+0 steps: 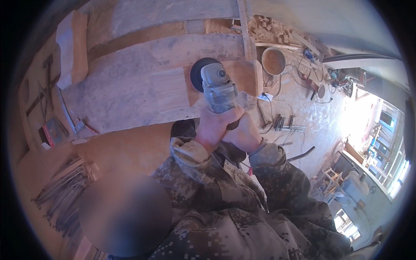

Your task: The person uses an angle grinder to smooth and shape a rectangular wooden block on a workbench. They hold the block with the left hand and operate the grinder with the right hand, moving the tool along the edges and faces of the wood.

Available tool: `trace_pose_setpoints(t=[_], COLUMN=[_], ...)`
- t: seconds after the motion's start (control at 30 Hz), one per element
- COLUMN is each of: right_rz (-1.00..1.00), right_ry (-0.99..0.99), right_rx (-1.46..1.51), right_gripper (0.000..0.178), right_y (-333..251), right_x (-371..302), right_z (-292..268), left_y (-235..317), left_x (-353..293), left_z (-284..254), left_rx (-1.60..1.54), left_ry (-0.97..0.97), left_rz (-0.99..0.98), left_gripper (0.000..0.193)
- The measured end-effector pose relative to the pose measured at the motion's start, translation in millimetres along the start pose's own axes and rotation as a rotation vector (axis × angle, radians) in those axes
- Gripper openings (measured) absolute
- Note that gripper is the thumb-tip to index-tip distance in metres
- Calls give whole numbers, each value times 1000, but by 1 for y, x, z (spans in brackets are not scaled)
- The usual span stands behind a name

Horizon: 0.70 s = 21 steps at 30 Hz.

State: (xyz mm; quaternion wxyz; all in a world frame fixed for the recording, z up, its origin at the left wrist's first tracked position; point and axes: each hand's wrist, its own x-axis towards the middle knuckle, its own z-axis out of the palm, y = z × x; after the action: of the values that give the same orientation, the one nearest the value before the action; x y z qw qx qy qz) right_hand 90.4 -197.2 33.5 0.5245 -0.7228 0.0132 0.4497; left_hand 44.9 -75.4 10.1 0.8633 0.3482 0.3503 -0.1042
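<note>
Both of my hands are wrapped round the body of an angle grinder (221,93) with a grey head and a dark round disc (197,74). My left hand (210,125) closes on it from the left, and my right hand (244,132) lies against it from the right, the two touching. The disc is over a smooth reddish-brown wooden board (245,73), whose paler stretch shows left of the grinder. Whether the disc touches the wood I cannot tell. This board lies on a worn, dusty workbench (117,84). The grinder's rear end is hidden by my hands.
A shaped wooden block (73,50) stands at the bench's left end. Beyond the right end are a round bowl (273,61), a second grinder (313,86) with cords, and several metal clamps or bars (288,123). Wood offcuts (271,30) are heaped at the back.
</note>
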Motion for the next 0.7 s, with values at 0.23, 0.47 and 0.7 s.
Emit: trace_pose_setpoints(t=[0.23, 0.47, 0.7], right_rz=[-24, -85, -103], right_ry=[119, 20, 10], right_rx=[-144, -26, -8], right_gripper=[57, 53, 53], right_y=[28, 3, -3], right_x=[-10, 0, 11], right_z=[-13, -7, 4], left_y=[-18, 2, 15], left_x=[8, 3, 4], left_z=[7, 7, -3], left_rx=[-105, -28, -55], left_ry=[-119, -66, -37], left_rz=[-94, -28, -12], left_gripper=[23, 19, 19])
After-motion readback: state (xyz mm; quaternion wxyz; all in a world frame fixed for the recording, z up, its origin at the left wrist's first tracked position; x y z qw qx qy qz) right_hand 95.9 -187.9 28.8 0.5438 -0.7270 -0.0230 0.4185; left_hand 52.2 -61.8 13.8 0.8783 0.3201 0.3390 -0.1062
